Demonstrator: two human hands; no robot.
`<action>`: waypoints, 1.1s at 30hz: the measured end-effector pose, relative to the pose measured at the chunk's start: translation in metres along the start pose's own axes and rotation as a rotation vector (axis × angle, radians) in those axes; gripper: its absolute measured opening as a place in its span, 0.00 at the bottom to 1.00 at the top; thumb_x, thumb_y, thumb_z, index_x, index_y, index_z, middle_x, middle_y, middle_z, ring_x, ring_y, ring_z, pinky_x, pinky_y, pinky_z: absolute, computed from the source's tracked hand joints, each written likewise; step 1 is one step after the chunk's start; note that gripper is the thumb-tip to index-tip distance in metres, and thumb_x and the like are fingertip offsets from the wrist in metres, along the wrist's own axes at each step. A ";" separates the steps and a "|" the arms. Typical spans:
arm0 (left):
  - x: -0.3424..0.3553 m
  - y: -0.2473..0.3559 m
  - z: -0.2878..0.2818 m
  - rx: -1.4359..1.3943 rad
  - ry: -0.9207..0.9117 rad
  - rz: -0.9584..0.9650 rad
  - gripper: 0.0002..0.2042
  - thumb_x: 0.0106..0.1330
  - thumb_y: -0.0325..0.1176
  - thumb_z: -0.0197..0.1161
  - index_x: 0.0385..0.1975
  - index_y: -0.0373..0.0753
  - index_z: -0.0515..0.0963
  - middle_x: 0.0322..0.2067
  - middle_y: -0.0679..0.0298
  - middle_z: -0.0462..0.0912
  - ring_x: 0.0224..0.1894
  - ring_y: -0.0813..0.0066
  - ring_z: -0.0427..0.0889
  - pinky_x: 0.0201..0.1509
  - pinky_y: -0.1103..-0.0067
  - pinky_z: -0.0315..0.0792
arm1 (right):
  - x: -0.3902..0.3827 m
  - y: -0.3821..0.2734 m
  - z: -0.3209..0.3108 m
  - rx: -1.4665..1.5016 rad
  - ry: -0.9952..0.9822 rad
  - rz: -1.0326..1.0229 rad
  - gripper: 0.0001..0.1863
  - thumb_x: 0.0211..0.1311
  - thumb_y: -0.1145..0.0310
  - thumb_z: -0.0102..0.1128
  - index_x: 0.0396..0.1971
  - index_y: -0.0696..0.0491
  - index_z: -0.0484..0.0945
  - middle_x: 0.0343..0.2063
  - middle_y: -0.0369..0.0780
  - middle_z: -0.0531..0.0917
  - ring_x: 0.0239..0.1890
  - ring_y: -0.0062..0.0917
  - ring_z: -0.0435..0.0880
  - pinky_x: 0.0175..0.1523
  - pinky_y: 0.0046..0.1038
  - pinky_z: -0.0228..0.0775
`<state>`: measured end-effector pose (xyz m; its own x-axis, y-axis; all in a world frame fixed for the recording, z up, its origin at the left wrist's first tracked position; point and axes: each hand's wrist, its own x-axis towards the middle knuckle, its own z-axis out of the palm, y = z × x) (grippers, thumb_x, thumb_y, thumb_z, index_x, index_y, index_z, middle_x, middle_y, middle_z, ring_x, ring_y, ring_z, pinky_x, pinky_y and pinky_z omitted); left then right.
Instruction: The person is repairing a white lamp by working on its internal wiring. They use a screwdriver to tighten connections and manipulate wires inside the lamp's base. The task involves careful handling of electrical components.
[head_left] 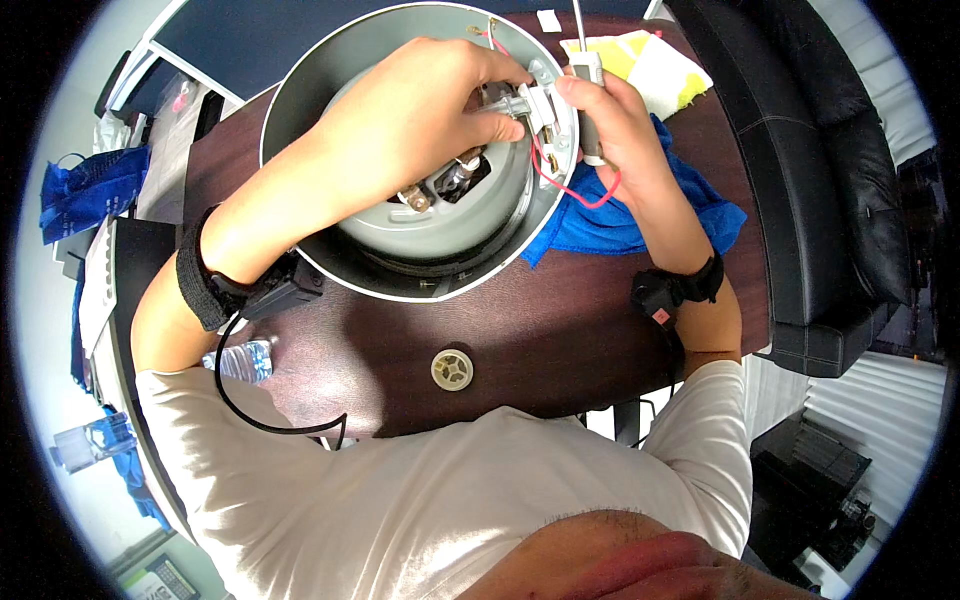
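A round grey metal housing [300, 100] lies open side up on the table, with a smaller grey drum inside it. My left hand [420, 115] reaches into it from the left. Its thumb and forefinger close on a small silver metal fitting [512, 105] beside a white block [541, 106] at the housing's right wall. A red wire [590, 204] loops from there over the rim. At that rim, my right hand [625, 130] is wrapped round the grey handle of a screwdriver [587, 72], whose shaft points away from me.
A blue cloth [690, 200] lies under my right forearm, with a yellow-and-white cloth [640, 70] beyond. A small round white tray [452, 370] sits near the front edge of the dark table [560, 320]. A plastic bottle [242, 361] lies at left; a black sofa [800, 200] stands right.
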<state>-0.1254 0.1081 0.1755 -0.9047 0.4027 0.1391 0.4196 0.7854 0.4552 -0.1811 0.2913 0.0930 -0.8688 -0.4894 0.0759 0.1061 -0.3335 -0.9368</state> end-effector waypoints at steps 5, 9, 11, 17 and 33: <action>-0.007 0.002 -0.001 0.031 -0.015 -0.001 0.19 0.53 0.30 0.67 0.46 0.33 0.77 0.28 0.52 0.81 0.26 0.68 0.79 0.35 0.75 0.73 | -0.002 0.000 0.002 -0.012 -0.020 0.000 0.11 0.58 0.63 0.59 0.31 0.57 0.75 0.17 0.35 0.77 0.13 0.16 0.73 0.17 0.18 0.63; -0.009 0.006 0.000 0.027 -0.029 -0.010 0.18 0.54 0.30 0.67 0.45 0.33 0.76 0.28 0.51 0.81 0.27 0.67 0.80 0.35 0.75 0.73 | -0.005 0.000 0.005 -0.030 -0.042 -0.045 0.11 0.58 0.63 0.59 0.31 0.56 0.75 0.17 0.35 0.76 0.15 0.16 0.72 0.18 0.19 0.62; -0.010 0.009 -0.002 0.042 -0.009 -0.007 0.18 0.54 0.30 0.66 0.46 0.33 0.76 0.28 0.51 0.81 0.27 0.66 0.80 0.35 0.75 0.73 | -0.004 0.000 0.006 -0.041 -0.059 -0.061 0.11 0.58 0.63 0.59 0.31 0.56 0.75 0.17 0.34 0.76 0.15 0.15 0.72 0.18 0.19 0.62; -0.012 0.005 -0.001 0.047 0.008 0.056 0.19 0.55 0.31 0.66 0.48 0.34 0.75 0.27 0.51 0.80 0.26 0.65 0.80 0.33 0.75 0.73 | -0.002 0.004 0.004 -0.065 -0.051 -0.099 0.12 0.58 0.62 0.59 0.30 0.56 0.74 0.17 0.34 0.76 0.15 0.16 0.72 0.18 0.19 0.62; -0.022 0.000 0.006 0.042 0.127 0.087 0.14 0.55 0.32 0.66 0.33 0.35 0.68 0.22 0.54 0.75 0.24 0.60 0.77 0.29 0.70 0.67 | -0.003 0.002 0.003 -0.137 -0.128 -0.103 0.13 0.61 0.58 0.58 0.30 0.54 0.75 0.18 0.32 0.75 0.16 0.15 0.71 0.21 0.18 0.62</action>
<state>-0.1052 0.1024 0.1677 -0.8656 0.4099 0.2875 0.4974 0.7699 0.3998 -0.1767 0.2904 0.0922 -0.8023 -0.5594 0.2085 -0.0547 -0.2788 -0.9588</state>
